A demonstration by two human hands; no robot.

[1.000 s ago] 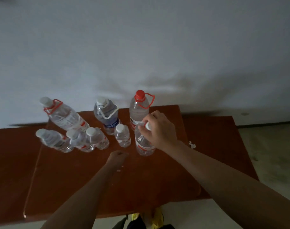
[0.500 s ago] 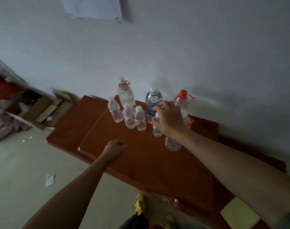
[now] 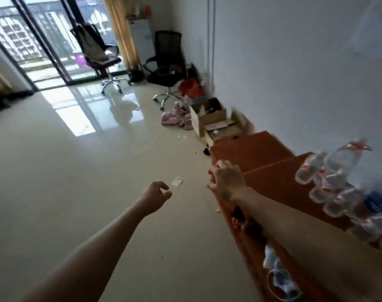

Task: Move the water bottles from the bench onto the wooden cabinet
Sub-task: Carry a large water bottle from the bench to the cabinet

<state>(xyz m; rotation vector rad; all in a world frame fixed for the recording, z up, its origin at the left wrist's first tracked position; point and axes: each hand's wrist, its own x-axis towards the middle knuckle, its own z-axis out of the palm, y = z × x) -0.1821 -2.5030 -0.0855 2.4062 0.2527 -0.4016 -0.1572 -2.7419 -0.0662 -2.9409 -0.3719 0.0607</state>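
The left hand (image 3: 156, 194) is held loosely curled over the floor, with nothing in it. The right hand (image 3: 227, 180) is loosely curled at the cabinet (image 3: 273, 184) edge; no bottle is seen in it, though its palm is hidden. The bottles (image 3: 329, 188) are stood together on the cabinet top, blurred and cut off at the right. A trip for another bottle is judged to be in hand. The desk must be reached next, and it is not in view.

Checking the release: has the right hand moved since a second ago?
Yes. The right hand has left the water bottles and drawn back to the wooden cabinet edge away from the wall.
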